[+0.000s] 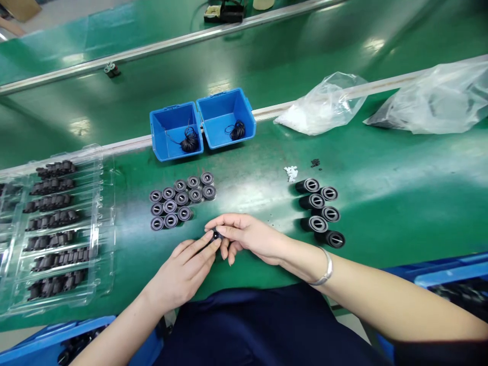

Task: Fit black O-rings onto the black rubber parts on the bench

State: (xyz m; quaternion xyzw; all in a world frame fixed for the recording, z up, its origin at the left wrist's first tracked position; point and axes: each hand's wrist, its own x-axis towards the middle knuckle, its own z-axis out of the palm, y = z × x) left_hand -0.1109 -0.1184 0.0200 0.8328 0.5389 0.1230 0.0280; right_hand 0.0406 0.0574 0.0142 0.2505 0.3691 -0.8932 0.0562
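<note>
Close in front of my body, both hands meet over a small black part (pixel 216 235), mostly covered by fingers; its exact kind does not show. The fingertips of my left hand (pixel 188 267) press on it from the left. My right hand (pixel 247 236), with a silver bangle at the wrist, pinches it from the right. Left of the hands stand several black cylindrical parts (pixel 170 206) in rows, each with a pale slot on top. To the right, taller black cylinders (pixel 314 223) with slotted tops stand or lean in a cluster.
Two blue bins (pixel 175 132) hold black cord or ring bundles. Clear trays (pixel 102 229) of black parts lie at left. White bits (pixel 291 173) and black bits (pixel 315 162) lie near plastic bags (pixel 328 104). Blue crates (pixel 450 277) flank my lap below the green table (pixel 251 188).
</note>
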